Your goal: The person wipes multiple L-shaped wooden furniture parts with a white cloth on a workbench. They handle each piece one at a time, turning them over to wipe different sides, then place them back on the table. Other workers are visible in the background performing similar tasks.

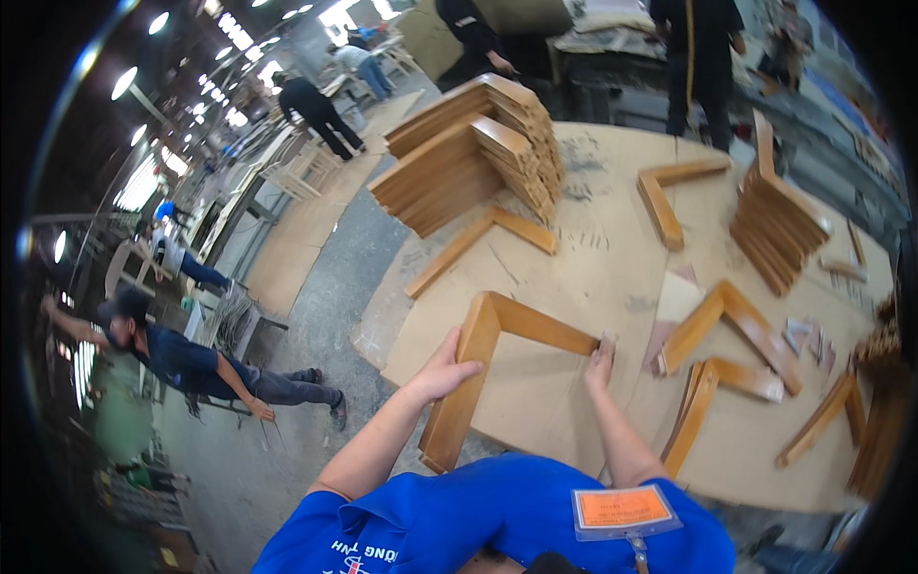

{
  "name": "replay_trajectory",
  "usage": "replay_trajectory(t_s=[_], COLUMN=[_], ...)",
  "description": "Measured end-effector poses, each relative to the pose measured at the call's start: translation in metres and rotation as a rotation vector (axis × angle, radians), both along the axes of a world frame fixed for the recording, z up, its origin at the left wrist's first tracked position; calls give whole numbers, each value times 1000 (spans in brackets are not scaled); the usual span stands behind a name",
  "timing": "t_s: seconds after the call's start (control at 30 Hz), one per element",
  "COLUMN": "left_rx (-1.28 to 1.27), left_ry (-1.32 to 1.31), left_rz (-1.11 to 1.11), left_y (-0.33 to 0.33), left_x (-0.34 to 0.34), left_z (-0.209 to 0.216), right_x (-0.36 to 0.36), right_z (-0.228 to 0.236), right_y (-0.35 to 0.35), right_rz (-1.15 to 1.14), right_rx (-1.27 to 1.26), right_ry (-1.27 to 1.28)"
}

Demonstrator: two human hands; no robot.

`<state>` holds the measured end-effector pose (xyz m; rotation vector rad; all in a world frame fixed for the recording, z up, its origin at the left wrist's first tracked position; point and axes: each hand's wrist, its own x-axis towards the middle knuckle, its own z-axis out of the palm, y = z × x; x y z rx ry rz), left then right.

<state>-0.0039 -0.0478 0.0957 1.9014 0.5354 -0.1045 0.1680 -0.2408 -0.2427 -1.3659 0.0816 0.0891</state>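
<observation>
An L-shaped wooden frame piece (497,335) lies on the brown work table (612,258) right in front of me. My left hand (448,368) grips its long arm near the middle, fingers wrapped over the edge. At the end of the short arm, my right hand (601,362) presses its fingertips against the wood.
A tall stack of L-shaped pieces (478,153) stands at the table's far left, another stack (775,225) at the far right. Loose L pieces (669,191) (732,330) lie scattered between. People stand behind the table, and one person (182,359) crouches on the floor at left.
</observation>
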Motion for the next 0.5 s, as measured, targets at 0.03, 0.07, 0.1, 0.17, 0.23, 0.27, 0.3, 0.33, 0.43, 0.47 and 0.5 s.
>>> replay_trajectory(t_s=[0.03,0.07,0.1,0.17,0.23,0.27,0.3,0.33,0.43,0.47,0.5], left_rx=[18,-15,-44,-77,-83,-70,-57,-33,17,-25,-65], left_ry=[26,4,-2,-11,-13,-11,-7,10,-22,-42,-37], left_rz=[-15,-12,-16,-20,-16,-15,-15,-9,-42,-21,7], left_y=[0,2,3,6,8,9,10,10,9,8,8], left_x=[0,1,3,4,2,0,-2,-3,-5,-5,-4], left_z=[2,2,2,0,-3,-4,-5,-6,-8,-8,-10], right_x=[-14,-28,-43,-56,-55,-49,-40,-32,-30,-43,-57], right_z=[7,16,25,35,35,33,32,34,67,89,113], right_y=[11,25,30,32,20,10,4,0,17,32,49], right_rz=[-31,-12,120,155,149,94,25,-42,17,249,286], right_rx=[657,210,-248,-324,-433,-464,-487,-112,92,-517,-419], right_ry=[196,-114,-451,-461,-464,-464,-378,-225,-139,-491,-617])
